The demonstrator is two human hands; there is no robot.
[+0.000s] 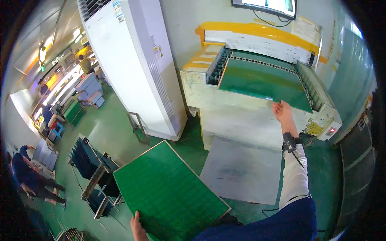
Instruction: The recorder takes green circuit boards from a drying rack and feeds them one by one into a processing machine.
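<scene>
My left hand [138,228] grips the lower left edge of a large rectangular green panel [169,188], its fingers partly hidden behind it. The panel is tilted in front of me and has a thin pale border; it looks like a circuit board panel. Ahead to the right, a second green panel [261,82] lies on the rollers of a pale conveyor machine [241,116]. My right hand [283,111] reaches out to that panel's front edge, fingers bent and closed against it. A black strapped device [289,142] sits on my right wrist.
A tall white cabinet-like air conditioner [140,68] stands left of the machine. Metal racks [94,172] holding dark panels stand on the floor at left. A grey sheet [243,170] leans below the machine. Other people [34,174] are at far left. A screen [265,6] hangs above.
</scene>
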